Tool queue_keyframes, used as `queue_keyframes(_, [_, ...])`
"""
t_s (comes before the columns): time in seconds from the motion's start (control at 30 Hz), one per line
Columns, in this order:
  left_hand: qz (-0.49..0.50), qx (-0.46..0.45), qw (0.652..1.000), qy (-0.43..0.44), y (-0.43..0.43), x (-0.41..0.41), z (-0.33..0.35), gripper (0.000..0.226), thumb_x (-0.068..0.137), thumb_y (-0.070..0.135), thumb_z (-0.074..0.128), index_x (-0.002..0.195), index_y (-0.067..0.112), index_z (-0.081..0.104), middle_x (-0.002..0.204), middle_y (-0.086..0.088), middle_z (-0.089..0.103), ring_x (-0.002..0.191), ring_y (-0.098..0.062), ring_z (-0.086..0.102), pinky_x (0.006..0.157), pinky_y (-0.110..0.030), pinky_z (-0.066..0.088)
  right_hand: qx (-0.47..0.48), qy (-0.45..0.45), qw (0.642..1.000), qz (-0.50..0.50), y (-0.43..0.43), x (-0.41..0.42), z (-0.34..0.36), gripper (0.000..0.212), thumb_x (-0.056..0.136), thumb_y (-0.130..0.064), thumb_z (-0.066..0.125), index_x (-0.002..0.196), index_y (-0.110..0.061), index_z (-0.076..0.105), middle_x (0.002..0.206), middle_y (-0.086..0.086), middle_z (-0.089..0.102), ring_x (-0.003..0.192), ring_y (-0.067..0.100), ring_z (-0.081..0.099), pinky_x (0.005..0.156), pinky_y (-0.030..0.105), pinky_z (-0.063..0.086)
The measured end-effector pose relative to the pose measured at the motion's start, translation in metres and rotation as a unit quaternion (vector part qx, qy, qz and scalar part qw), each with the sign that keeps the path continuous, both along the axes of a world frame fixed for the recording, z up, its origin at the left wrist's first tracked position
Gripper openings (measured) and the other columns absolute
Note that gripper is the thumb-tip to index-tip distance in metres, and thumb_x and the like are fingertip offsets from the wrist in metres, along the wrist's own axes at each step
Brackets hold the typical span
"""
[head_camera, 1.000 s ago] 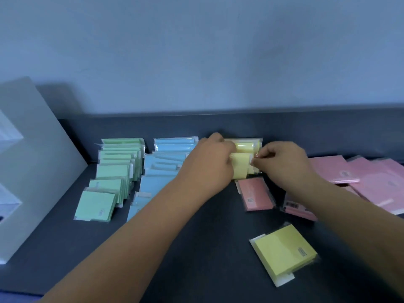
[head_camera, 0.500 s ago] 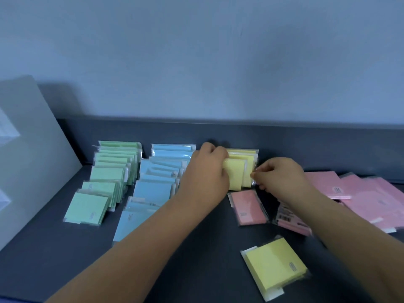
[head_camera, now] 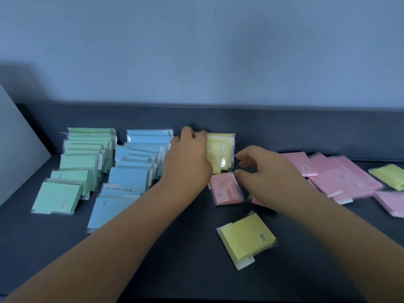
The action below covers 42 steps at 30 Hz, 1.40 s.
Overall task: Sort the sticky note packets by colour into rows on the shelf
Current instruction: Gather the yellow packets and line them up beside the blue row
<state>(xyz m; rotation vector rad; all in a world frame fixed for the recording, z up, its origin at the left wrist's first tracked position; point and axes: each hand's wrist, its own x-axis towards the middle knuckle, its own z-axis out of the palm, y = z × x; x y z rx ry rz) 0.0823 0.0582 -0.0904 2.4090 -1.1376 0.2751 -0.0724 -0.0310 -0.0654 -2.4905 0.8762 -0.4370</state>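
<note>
On the dark shelf, a green row of packets runs at the left and a blue row beside it. A short yellow row leans against the back ledge. My left hand grips the left side of those yellow packets. My right hand hovers just right of them, fingers loosely spread, holding nothing. A pink packet lies flat below the yellow row. A loose yellow packet lies nearer me.
A heap of pink packets spreads at the right, with another yellow packet on its far edge. A white panel leans at the left. A raised ledge and the wall close the back.
My right hand has let go of the yellow packets' right edge and drawn back to the right, fingers opening. My left hand stays on the yellow row. The view has shifted right.
</note>
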Motion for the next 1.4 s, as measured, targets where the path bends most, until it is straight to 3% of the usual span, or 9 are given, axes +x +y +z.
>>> queue_keyframes(0.1, [0.012, 0.001, 1.000, 0.000, 0.002, -0.005, 0.004, 0.039, 0.082, 0.020, 0.064, 0.119, 0.014, 0.054, 0.126, -0.008, 0.044, 0.105, -0.033, 0.050, 0.075, -0.039, 0.044, -0.006, -0.013, 1.000, -0.006, -0.005, -0.023, 0.009, 0.033, 0.094, -0.032, 0.066, 0.126, -0.029, 0.064, 0.119, -0.014, 0.067, 0.115, 0.010, 0.061, 0.098, 0.030, 0.047])
queue_keyframes(0.37, [-0.005, 0.087, 0.995, 0.046, 0.045, -0.021, 0.024, 0.058, 0.088, 0.056, 0.060, 0.133, 0.020, 0.053, 0.127, -0.003, 0.056, 0.117, -0.030, 0.052, 0.093, -0.041, 0.046, 0.030, -0.001, 0.998, -0.047, -0.006, -0.099, 0.007, 0.044, 0.092, -0.049, 0.064, 0.135, -0.041, 0.056, 0.130, -0.028, 0.058, 0.119, -0.003, 0.052, 0.096, 0.020, 0.039])
queue_keyframes(0.5, [-0.063, 0.030, 0.994, 0.079, 0.066, -0.042, 0.030, 0.047, 0.083, 0.049, 0.069, 0.125, 0.029, 0.063, 0.120, 0.007, 0.064, 0.114, -0.023, 0.058, 0.089, -0.039, 0.045, 0.031, -0.053, 0.992, -0.114, -0.003, -0.135, -0.004, 0.037, 0.093, -0.043, 0.068, 0.130, -0.040, 0.062, 0.127, -0.031, 0.059, 0.113, -0.012, 0.051, 0.087, -0.002, 0.032])
queue_keyframes(0.63, [-0.137, -0.030, 0.983, 0.118, 0.064, -0.065, 0.027, 0.039, 0.077, 0.027, 0.081, 0.106, 0.045, 0.062, 0.104, 0.031, 0.061, 0.105, -0.014, 0.059, 0.091, -0.042, 0.047, 0.011, -0.119, 0.972, -0.200, 0.005, -0.158, -0.014, 0.026, 0.095, -0.034, 0.068, 0.121, -0.033, 0.069, 0.114, -0.024, 0.068, 0.108, -0.008, 0.057, 0.084, -0.004, 0.033])
queue_keyframes(0.87, [-0.185, -0.066, 0.968, 0.156, 0.062, -0.104, 0.016, 0.032, 0.086, 0.049, 0.061, 0.117, 0.041, 0.062, 0.117, 0.028, 0.058, 0.114, -0.005, 0.050, 0.088, -0.031, 0.038, -0.010, -0.143, 0.949, -0.280, 0.029, -0.188, -0.028, 0.025, 0.092, -0.023, 0.074, 0.111, -0.038, 0.072, 0.107, -0.028, 0.070, 0.107, -0.021, 0.055, 0.085, -0.007, 0.034])
queue_keyframes(1.03, [-0.194, -0.037, 0.972, 0.130, 0.063, -0.125, 0.016, 0.039, 0.086, 0.048, 0.054, 0.121, 0.034, 0.064, 0.119, 0.019, 0.061, 0.113, -0.009, 0.051, 0.083, -0.028, 0.035, -0.009, -0.140, 0.939, -0.315, 0.039, -0.212, -0.035, 0.028, 0.090, -0.021, 0.077, 0.112, -0.037, 0.072, 0.108, -0.032, 0.069, 0.105, -0.024, 0.053, 0.079, -0.002, 0.037])
queue_keyframes(1.13, [-0.207, -0.051, 0.969, 0.127, 0.049, -0.144, 0.020, 0.033, 0.089, 0.045, 0.054, 0.117, 0.032, 0.065, 0.113, 0.017, 0.062, 0.108, -0.012, 0.054, 0.080, -0.028, 0.040, -0.040, -0.157, 0.933, -0.321, 0.044, -0.225, -0.041, 0.031, 0.089, -0.019, 0.077, 0.114, -0.036, 0.071, 0.113, -0.028, 0.069, 0.088, -0.019, 0.058, 0.072, 0.002, 0.042])
queue_keyframes(1.23, [-0.214, -0.063, 0.967, 0.120, 0.027, -0.170, 0.019, 0.034, 0.093, 0.043, 0.058, 0.124, 0.030, 0.064, 0.120, 0.014, 0.063, 0.108, -0.015, 0.055, 0.090, -0.034, 0.047, -0.039, -0.168, 0.934, -0.313, 0.040, -0.249, -0.040, 0.030, 0.089, -0.023, 0.075, 0.115, -0.037, 0.070, 0.115, -0.026, 0.069, 0.076, -0.012, 0.060, 0.068, 0.005, 0.044])
queue_keyframes(1.4, [-0.206, -0.071, 0.967, 0.130, -0.005, -0.219, 0.014, 0.027, 0.094, 0.034, 0.062, 0.121, 0.026, 0.063, 0.121, 0.009, 0.063, 0.118, -0.018, 0.052, 0.098, -0.041, 0.046, -0.002, -0.165, 0.940, -0.298, 0.009, -0.306, -0.035, 0.028, 0.090, -0.032, 0.071, 0.117, -0.040, 0.069, 0.115, -0.030, 0.066, 0.100, 0.003, 0.063, 0.079, 0.023, 0.044])
